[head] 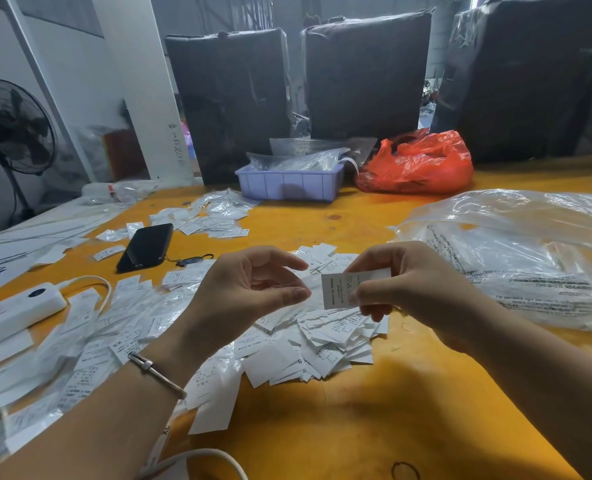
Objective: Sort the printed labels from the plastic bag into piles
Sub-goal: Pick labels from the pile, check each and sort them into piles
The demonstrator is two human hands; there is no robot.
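My right hand (pixel 405 282) pinches a small white printed label (pixel 336 289) reading "MADE IN CHINA", held upright above the table. My left hand (pixel 249 289) hovers just left of it with loosely curled fingers and holds nothing that I can see. Below both hands lies a heap of loose white labels (pixel 322 344) on the yellow table (pixel 374 427). More labels in small clear sleeves (pixel 90 344) spread to the left. A large crumpled clear plastic bag (pixel 516 258) with printed warnings lies to the right.
A black phone (pixel 145 245) and a white power strip (pixel 13 313) lie at left. At the back stand a lilac tray (pixel 289 185) with clear bags and a red plastic bag (pixel 419 164). Dark wrapped bales (pixel 367 74) stand behind; a fan (pixel 10 126) is at far left.
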